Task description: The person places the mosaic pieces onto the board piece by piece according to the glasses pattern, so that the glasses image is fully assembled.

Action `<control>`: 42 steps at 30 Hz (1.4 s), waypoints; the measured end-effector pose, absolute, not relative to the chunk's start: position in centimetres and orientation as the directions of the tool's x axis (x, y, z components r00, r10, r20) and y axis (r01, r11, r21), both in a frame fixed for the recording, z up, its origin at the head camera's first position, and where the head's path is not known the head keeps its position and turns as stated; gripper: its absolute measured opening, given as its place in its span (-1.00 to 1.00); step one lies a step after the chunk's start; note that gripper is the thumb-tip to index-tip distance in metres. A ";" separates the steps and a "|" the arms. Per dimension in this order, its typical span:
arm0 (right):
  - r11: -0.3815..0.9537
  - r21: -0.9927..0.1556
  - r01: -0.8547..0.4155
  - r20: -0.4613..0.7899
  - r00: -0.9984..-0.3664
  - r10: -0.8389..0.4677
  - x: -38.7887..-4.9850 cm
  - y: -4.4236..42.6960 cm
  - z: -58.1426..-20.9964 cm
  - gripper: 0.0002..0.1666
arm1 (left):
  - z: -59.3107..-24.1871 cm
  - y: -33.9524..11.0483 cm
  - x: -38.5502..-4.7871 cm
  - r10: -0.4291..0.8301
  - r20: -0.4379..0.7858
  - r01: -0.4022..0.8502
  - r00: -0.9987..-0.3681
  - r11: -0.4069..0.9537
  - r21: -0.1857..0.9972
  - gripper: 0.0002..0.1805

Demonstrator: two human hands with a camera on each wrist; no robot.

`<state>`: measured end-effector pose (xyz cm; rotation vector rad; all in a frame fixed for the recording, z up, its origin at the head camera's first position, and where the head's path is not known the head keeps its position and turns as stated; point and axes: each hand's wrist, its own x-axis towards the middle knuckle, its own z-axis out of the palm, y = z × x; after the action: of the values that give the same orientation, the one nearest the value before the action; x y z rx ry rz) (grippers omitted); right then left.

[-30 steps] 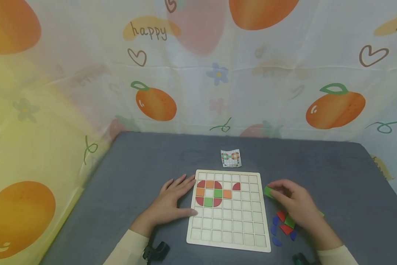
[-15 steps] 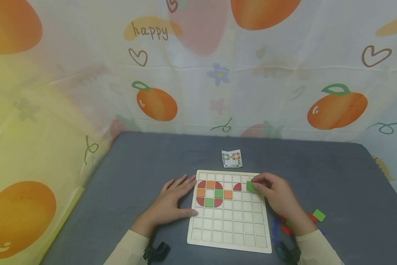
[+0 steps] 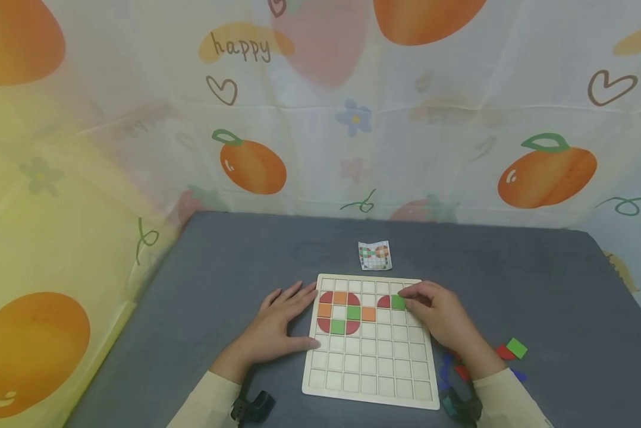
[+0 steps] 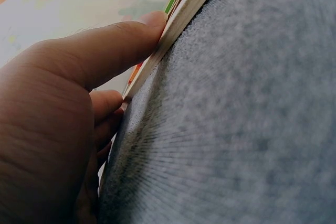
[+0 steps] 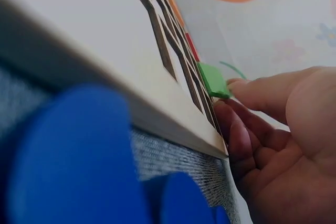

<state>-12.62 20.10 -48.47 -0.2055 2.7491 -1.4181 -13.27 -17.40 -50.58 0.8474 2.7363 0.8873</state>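
Note:
My right hand [image 3: 440, 312] pinches a green square tile [image 3: 398, 302] between thumb and fingers over the board's right side, beside a red quarter-round tile [image 3: 384, 301]. In the right wrist view the green tile [image 5: 212, 81] looks tilted against the grid. The pale gridded board [image 3: 371, 399] carries red, orange and green tiles toward its upper left, plus a lone orange tile [image 3: 368, 314] near the middle. My left hand [image 3: 272, 330] rests along the board's left edge with fingers extended. In the left wrist view its thumb [image 4: 126, 40] touches the board's rim [image 4: 170, 32].
A small printed pattern card [image 3: 375, 255] lies behind the board. To the right lie loose tiles, including a green square [image 3: 517, 348], a red one [image 3: 504, 352] and blue pieces [image 3: 519, 375], partly covered by the right arm. A fruit-print curtain [image 3: 310, 131] hangs behind the grey table [image 3: 245, 249].
My right hand has carried the green tile leftward from beside the board to the cell right of the red quarter-round tile. The left hand has stayed at the board's edge.

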 end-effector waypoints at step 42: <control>0.049 -0.973 -0.227 0.210 -0.949 -0.235 -9.6 25.5 -47.5 -0.34 | -50.6 -17.3 -13.3 0.548 0.035 0.463 -0.836 0.670 0.580 0.13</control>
<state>-9.62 25.46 -47.45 -0.4998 2.2707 -2.1042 -13.32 -17.34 -50.64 0.8341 2.7396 0.8910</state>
